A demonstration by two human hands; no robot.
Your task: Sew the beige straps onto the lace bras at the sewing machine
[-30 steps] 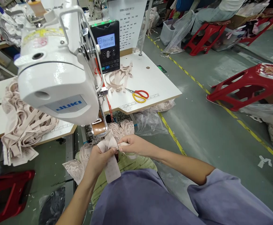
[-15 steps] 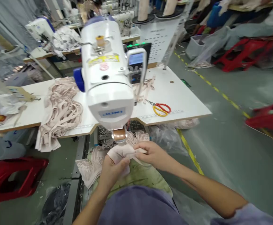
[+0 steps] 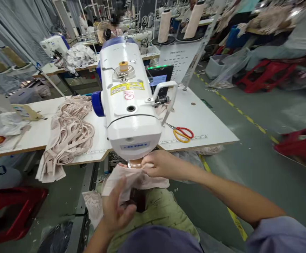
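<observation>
A pale pink fabric piece [image 3: 132,179] lies under the head of the white sewing machine [image 3: 129,105], spread across my lap. My right hand [image 3: 159,163] pinches the piece's upper edge just below the machine's head, fingers closed on the cloth. My left hand [image 3: 116,211] sits lower, fingers partly spread and loosely touching the piece's near edge. More pink lace [image 3: 93,205] hangs below to the left.
A heap of pink straps [image 3: 68,133] lies on the white table [image 3: 208,130] left of the machine. Red and yellow scissors [image 3: 181,133] lie to its right. Red stools [image 3: 8,214] stand at the left and right. Other machines and people sit behind.
My view has risen and pulled back. My right hand carried the fabric piece up under the machine head, and my left hand loosened its grip and dropped lower.
</observation>
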